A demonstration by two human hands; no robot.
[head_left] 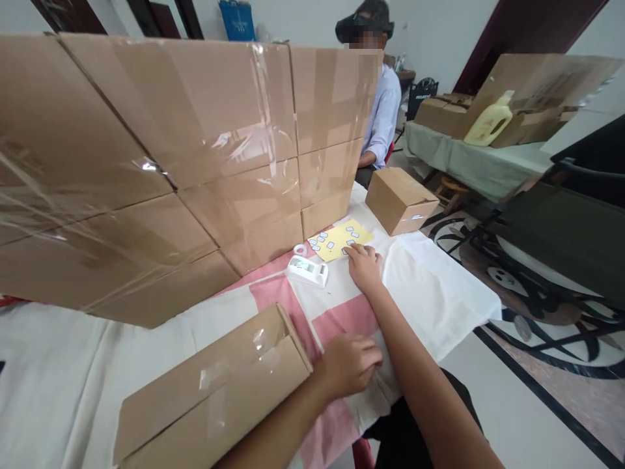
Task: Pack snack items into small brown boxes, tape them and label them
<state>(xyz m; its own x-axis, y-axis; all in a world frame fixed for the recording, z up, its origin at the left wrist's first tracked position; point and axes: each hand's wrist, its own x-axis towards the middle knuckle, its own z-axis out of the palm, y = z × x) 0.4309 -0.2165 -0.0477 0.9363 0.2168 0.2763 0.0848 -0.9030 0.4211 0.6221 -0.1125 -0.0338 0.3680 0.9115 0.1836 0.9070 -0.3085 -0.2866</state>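
Note:
My right hand (365, 266) rests at the near right edge of a yellow sheet (340, 238) that carries several small white labels with blue outlines. Its fingers are apart, the tips touching the sheet beside one label (346, 251). My left hand (352, 365) is closer to me, above the pink-and-white cloth, its fingers curled together; whatever they may hold is hidden. A white handheld label printer (307, 271) with a small screen lies left of the sheet. Just behind it is a small white ring-shaped roll (300, 250).
A tall wall of taped cardboard boxes (234, 143) stands at the back left. One long carton (209, 391) lies by my left forearm. A smaller labelled box (400, 200) sits at the far right table edge. Beyond, a person (385, 104) wearing a headset sits.

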